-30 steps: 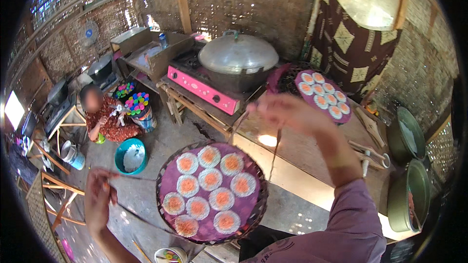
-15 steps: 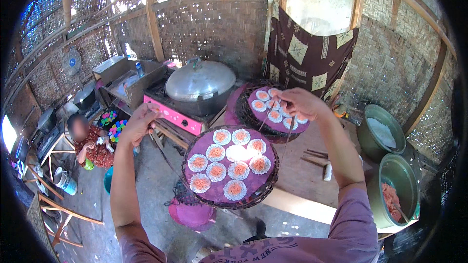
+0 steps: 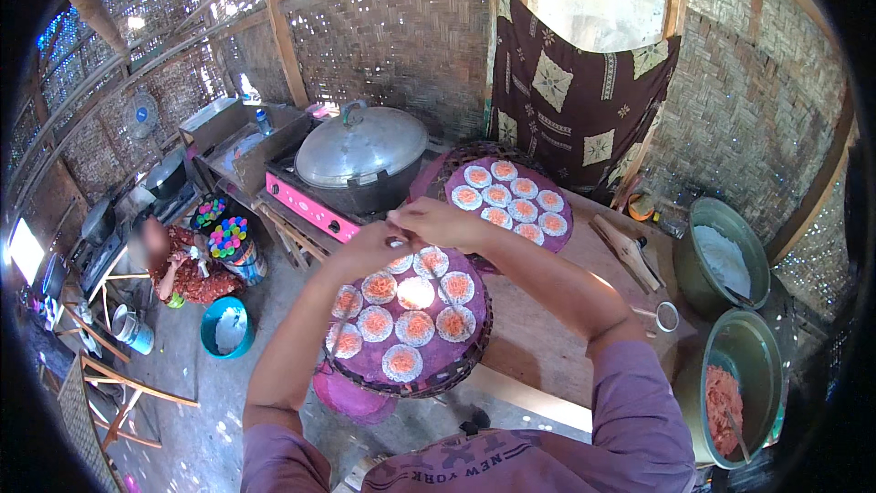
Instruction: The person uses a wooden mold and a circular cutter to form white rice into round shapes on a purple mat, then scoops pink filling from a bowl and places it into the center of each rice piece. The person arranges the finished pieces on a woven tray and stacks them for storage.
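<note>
— Where the fingers (image 3: 394, 239) meet, what do they grip?
— Both hands pinch together at the far rim of the near woven tray (image 3: 456, 370); the left hand (image 3: 370, 251) and right hand (image 3: 443, 222) touch there, clenched on something too small to tell.
— And the tray?
— At the desk's (image 3: 547, 338) near left edge, lined in purple, carrying round white cakes (image 3: 415, 327) with orange centres. A second tray (image 3: 557, 228) lies beyond it, beside the lidded pot (image 3: 360, 146).
</note>
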